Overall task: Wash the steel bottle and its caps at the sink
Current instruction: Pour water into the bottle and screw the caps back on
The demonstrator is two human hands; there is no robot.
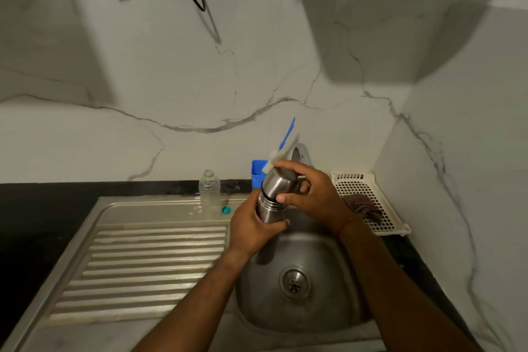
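A steel bottle (270, 206) is held tilted above the round sink basin (323, 311), its top pointing up and to the right. My left hand (251, 230) grips the lower body of the bottle. My right hand (310, 190) curls round the steel cap (278, 183) at the bottle's top end. A dark gap shows between the cap and the ribbed neck. The bottle's base is hidden behind my left hand.
A ribbed steel drainboard (148, 263) lies left of the basin. On its far edge stand a clear plastic bottle (210, 193) and a small teal cap (226, 210). A blue holder (258, 177) with a blue-handled brush (287, 134) sits by the tap. A cream tray (371, 203) holds a dark cloth (363, 206).
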